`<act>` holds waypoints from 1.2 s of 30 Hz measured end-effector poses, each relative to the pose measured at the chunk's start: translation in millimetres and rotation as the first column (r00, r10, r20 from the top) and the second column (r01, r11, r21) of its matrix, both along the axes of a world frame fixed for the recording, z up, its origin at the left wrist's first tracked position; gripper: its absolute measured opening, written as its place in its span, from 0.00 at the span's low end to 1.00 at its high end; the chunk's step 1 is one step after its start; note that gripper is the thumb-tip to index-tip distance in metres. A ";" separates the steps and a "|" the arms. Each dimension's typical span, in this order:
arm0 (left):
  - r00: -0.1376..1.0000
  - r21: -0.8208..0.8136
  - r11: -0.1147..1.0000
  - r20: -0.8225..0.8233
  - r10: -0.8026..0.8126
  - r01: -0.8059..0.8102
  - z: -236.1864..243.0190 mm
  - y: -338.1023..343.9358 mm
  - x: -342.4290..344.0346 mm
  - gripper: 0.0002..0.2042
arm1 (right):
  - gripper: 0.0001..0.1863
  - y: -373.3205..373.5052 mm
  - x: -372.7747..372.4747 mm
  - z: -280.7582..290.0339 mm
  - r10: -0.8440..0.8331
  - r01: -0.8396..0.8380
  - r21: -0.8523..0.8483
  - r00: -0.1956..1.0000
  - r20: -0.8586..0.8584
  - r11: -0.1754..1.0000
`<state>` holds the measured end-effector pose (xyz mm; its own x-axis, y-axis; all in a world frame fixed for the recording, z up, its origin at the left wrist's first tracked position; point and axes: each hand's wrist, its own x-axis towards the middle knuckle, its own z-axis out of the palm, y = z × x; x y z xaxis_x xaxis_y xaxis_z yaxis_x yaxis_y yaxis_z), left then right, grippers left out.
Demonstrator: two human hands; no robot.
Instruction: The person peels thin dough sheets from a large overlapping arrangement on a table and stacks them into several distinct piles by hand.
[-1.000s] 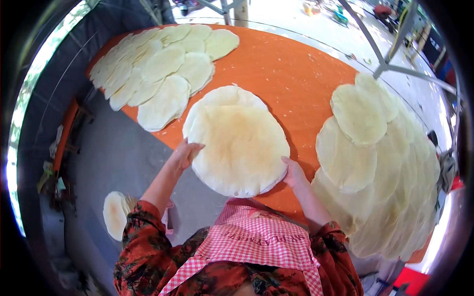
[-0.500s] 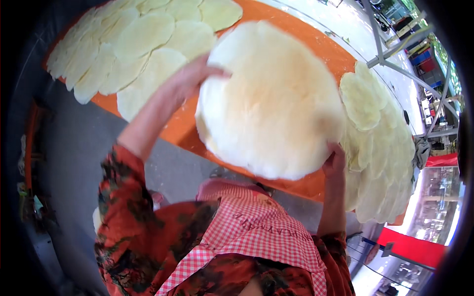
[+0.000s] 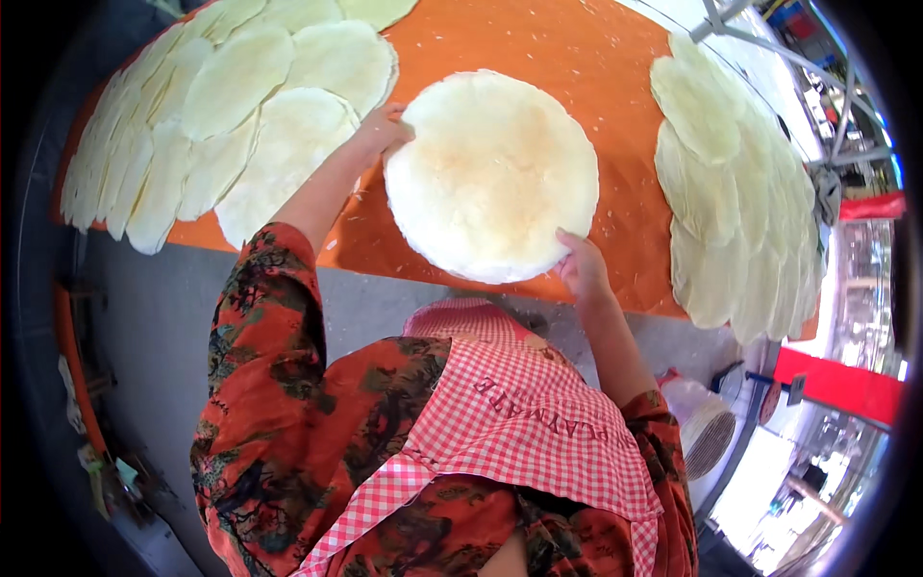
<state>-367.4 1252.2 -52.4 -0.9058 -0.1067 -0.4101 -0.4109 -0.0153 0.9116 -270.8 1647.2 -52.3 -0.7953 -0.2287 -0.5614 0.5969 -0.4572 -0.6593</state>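
I grip a large round flatbread [image 3: 490, 173], pale with browned patches and seemingly several layers thick, over the orange tabletop [image 3: 615, 144]. My left hand [image 3: 392, 125] pinches its upper left edge, and my right hand [image 3: 575, 255] holds its lower right edge. Many thin pale rounds [image 3: 236, 77] lie overlapping at the left, close to my left hand and forearm. Another overlapping spread of rounds [image 3: 726, 221] covers the right part of the table.
Beyond the table's near edge is the grey floor [image 3: 144, 327]. A metal frame [image 3: 760, 48] stands at the upper right. A red panel [image 3: 836, 385] and a mesh container [image 3: 702, 433] are at the lower right. A dark wall edges the left.
The held bread has swung up and rightward, then settled over the orange surface, with both hands still on it. The view has shifted, bringing the table's near edge across the middle.
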 end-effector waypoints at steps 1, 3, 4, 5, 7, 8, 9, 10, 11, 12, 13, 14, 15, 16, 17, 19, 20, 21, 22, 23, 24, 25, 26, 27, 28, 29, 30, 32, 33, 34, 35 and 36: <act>1.000 0.001 1.000 -0.001 -0.022 0.022 14.0 7.0 3.9 0.29 | 0.18 -1.5 2.3 9.6 -0.022 0.022 0.001 1.000 -0.001 1.000; 0.997 -0.077 0.996 -0.064 -0.047 0.042 28.4 14.6 6.3 0.28 | 0.16 -6.5 8.3 25.3 -0.048 0.071 0.129 0.984 -0.173 0.989; 0.990 -0.108 0.992 -0.118 -0.072 0.059 9.0 3.0 3.0 0.28 | 0.14 -12.8 14.8 35.2 -0.050 0.081 0.207 0.987 -0.151 0.975; 0.989 -0.107 0.991 -0.118 -0.089 0.077 -14.8 -5.4 1.6 0.28 | 0.14 -10.3 19.0 32.0 -0.067 0.098 0.208 0.986 -0.151 0.973; 0.924 -0.487 0.871 -0.302 -0.234 0.062 -41.8 -11.4 -10.5 0.27 | 0.15 -2.2 19.4 14.9 0.083 -0.072 0.504 0.997 -0.001 0.861; 0.924 -0.507 0.861 -0.309 -0.227 0.042 -30.5 3.2 -9.8 0.26 | 0.18 6.4 19.2 7.6 0.123 -0.142 0.542 0.990 0.072 0.828; 0.908 -0.503 0.862 -0.329 -0.261 0.065 -28.9 15.8 -13.4 0.26 | 0.18 17.8 18.7 -9.8 0.084 -0.098 0.550 0.995 0.052 0.830; 0.914 -0.530 0.846 -0.370 -0.164 -0.063 -33.6 12.4 -9.2 0.26 | 0.20 23.7 19.9 -32.2 0.080 0.041 0.752 0.989 -0.124 0.658; 0.909 -0.548 0.814 -0.413 -0.061 -0.195 -42.9 6.0 -4.4 0.27 | 0.22 27.2 21.2 -43.5 0.125 0.202 0.875 0.951 -0.282 0.440; 0.900 -0.474 0.839 -0.434 0.042 -0.268 -59.0 -6.9 1.8 0.26 | 0.27 20.8 23.7 -36.8 0.102 0.399 0.844 0.882 -0.460 0.357; 0.884 -0.394 0.859 -0.449 0.131 -0.327 -67.0 -9.7 0.8 0.25 | 0.27 18.9 20.7 -37.6 0.087 0.416 0.838 0.877 -0.472 0.354; 0.928 -0.261 0.941 -0.355 0.113 -0.215 -51.0 8.9 -1.5 0.24 | 0.28 25.5 19.2 -43.6 -0.048 0.452 0.753 0.870 -0.491 0.479; 0.964 -0.118 0.987 -0.256 0.075 -0.108 -31.4 24.3 4.1 0.24 | 0.30 28.4 19.3 -46.4 -0.180 0.493 0.639 0.852 -0.492 0.590; 0.961 -0.242 0.968 -0.275 -0.007 -0.062 -43.8 11.2 13.1 0.22 | 0.32 13.5 19.6 -34.1 -0.145 0.335 0.606 0.929 -0.341 0.722; 0.953 -0.363 0.931 -0.292 -0.081 -0.031 -63.7 -11.8 18.3 0.21 | 0.34 -8.2 17.3 -19.7 -0.071 0.168 0.532 0.978 -0.199 0.830; 0.927 -0.537 0.842 -0.333 -0.170 -0.038 -77.8 -13.9 12.4 0.21 | 0.34 -39.3 19.7 -72.4 -0.009 0.494 0.665 0.806 -0.592 0.560; 0.931 -0.461 0.887 -0.329 -0.159 -0.012 -72.2 -0.8 3.6 0.21 | 0.34 -34.2 21.3 -80.3 0.010 0.509 0.709 0.809 -0.588 0.488; 0.940 -0.387 0.922 -0.311 -0.142 0.011 -65.9 5.8 1.0 0.21 | 0.34 -27.9 20.5 -82.9 0.031 0.508 0.750 0.819 -0.573 0.423; 0.941 -0.396 0.918 -0.304 -0.148 0.016 -64.5 0.3 4.9 0.23 | 0.34 -21.9 17.6 -69.5 0.014 0.526 0.743 0.812 -0.583 0.414; 0.945 -0.401 0.916 -0.292 -0.144 0.016 -65.5 -6.8 11.8 0.24 | 0.32 -16.2 19.4 -44.5 0.044 0.331 0.763 0.905 -0.424 0.555; 0.954 -0.383 0.924 -0.277 -0.118 0.004 -59.8 -5.0 15.2 0.24 | 0.31 -4.6 21.3 -29.3 0.092 0.130 0.731 0.962 -0.256 0.670; 0.960 -0.366 0.931 -0.261 -0.099 -0.004 -53.8 0.1 15.3 0.24 | 0.31 10.4 23.3 -28.8 0.067 0.153 0.734 0.963 -0.261 0.662; 0.957 -0.362 0.932 -0.269 -0.112 0.008 -58.0 -6.4 18.5 0.24 | 0.28 23.3 24.7 -30.3 0.082 0.196 0.747 0.945 -0.317 0.635; 0.898 -0.676 0.722 -0.398 -0.189 -0.148 -61.7 -10.2 15.3 0.24 | 0.25 38.5 21.4 -31.4 0.105 0.239 0.759 0.922 -0.373 0.606; 0.851 -0.852 0.362 -0.475 -0.226 -0.379 -66.1 -14.6 12.4 0.24 | 0.25 57.1 14.0 -33.6 0.099 0.253 0.760 0.918 -0.384 0.599; 0.801 -0.774 0.523 -0.542 -0.257 -0.356 -25.0 43.3 13.8 0.23 | 0.22 89.2 9.4 -42.4 0.112 0.237 0.737 0.914 -0.390 0.633; 0.750 -0.680 0.664 -0.605 -0.267 -0.311 22.3 96.7 21.4 0.23 | 0.19 117.1 6.8 -48.7 0.136 0.205 0.709 0.909 -0.393 0.675; 0.694 -0.524 0.841 -0.655 -0.298 -0.133 81.5 183.1 38.4 0.21 | 0.17 166.1 -18.2 -42.1 0.095 0.136 0.620 0.941 -0.325 0.773; 0.687 -0.463 0.886 -0.647 -0.331 -0.008 91.5 221.4 43.3 0.20 | 0.15 189.1 -39.5 -36.3 0.066 0.072 0.495 0.964 -0.256 0.866; 0.722 -0.319 0.942 -0.626 -0.293 0.105 78.9 264.2 48.1 0.18 | 0.15 214.2 -65.6 -37.2 0.077 0.070 0.495 0.960 -0.271 0.866; 0.728 -0.278 0.927 -0.577 -0.369 0.250 79.4 315.4 52.4 0.17 | 0.13 250.8 -93.4 -44.8 -0.035 0.127 0.391 0.972 -0.234 0.911; 0.707 -0.309 0.900 -0.559 -0.434 0.309 65.3 362.2 50.9 0.17 | 0.10 278.7 -121.4 -46.9 -0.132 0.180 0.278 0.974 -0.184 0.943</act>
